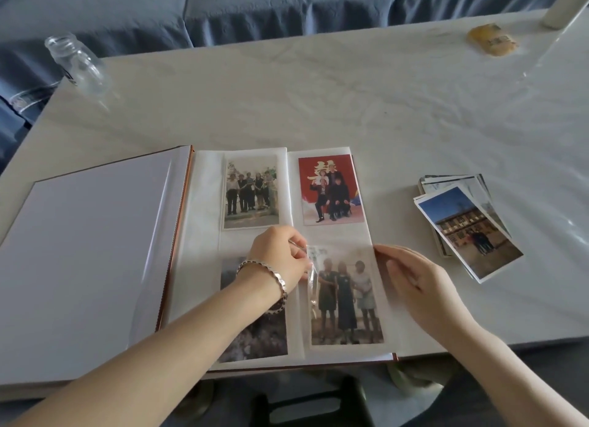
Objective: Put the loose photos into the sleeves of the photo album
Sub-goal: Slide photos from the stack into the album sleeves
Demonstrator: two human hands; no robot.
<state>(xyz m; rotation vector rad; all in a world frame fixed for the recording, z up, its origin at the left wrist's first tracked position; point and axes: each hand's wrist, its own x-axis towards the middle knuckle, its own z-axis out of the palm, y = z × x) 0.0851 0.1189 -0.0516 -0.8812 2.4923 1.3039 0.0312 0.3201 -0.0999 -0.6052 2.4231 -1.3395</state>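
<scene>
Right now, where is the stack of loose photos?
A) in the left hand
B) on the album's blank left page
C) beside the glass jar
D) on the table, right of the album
D: the stack of loose photos lies on the table, right of the album.

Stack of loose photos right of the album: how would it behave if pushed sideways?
The stack of loose photos would likely shear apart, since it lies fanned. The glossy table probably lets it slide easily. Single prints look thin, so likely light and bendy.
</scene>
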